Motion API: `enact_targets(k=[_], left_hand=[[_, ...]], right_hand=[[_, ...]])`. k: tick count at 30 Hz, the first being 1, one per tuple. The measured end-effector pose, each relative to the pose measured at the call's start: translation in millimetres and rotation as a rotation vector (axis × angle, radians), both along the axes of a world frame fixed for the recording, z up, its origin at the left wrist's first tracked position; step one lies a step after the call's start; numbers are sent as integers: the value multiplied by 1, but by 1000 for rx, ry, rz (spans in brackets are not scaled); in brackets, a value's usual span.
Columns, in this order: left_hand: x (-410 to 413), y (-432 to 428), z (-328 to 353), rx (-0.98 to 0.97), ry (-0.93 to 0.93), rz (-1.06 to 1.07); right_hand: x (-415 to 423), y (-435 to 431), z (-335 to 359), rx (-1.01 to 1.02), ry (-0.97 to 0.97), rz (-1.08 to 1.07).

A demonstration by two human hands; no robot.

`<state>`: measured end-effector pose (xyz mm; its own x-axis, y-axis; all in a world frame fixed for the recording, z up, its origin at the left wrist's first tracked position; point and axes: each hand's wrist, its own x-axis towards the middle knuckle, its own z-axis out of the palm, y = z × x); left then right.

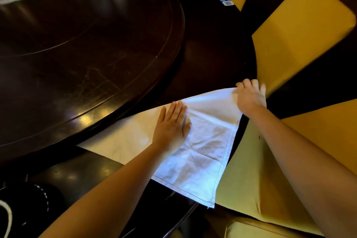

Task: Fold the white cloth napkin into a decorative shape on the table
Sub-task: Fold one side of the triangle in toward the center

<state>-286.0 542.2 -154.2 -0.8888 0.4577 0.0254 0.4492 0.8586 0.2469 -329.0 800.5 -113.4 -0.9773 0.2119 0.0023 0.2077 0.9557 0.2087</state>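
While the left hand [171,125] presses flat, the right hand [250,96] pinches the napkin's [202,141] far corner.

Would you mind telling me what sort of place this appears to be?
Probably a restaurant dining room: a large dark round table with a raised turntable at its centre, yellow upholstered chairs around it, and a white cloth napkin.

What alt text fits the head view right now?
A left hand presses flat on a white cloth napkin spread on a dark wooden table, while the right hand grips its far corner. Yellow chairs ring the table.
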Motion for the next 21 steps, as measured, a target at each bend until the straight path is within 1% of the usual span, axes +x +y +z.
enact_targets(k=[3,6,9,15,18,21], left_hand=[[2,1,-1,11,25,4],[3,2,1,6,12,13],[4,2,3,-15,-11,9],[1,-1,7,2,-52,-27],[-1,-11,12,93,-60,-36],[4,-19,16,112,-7,29]], right_hand=[[-7,11,5,3,50,-11],[-4,13,16,-141,211,3],[15,5,33,-216,314,85],[90,-43,55,-300,315,341],[140,-70,49,-338,268,457],[179,-86,36,-356,195,519]])
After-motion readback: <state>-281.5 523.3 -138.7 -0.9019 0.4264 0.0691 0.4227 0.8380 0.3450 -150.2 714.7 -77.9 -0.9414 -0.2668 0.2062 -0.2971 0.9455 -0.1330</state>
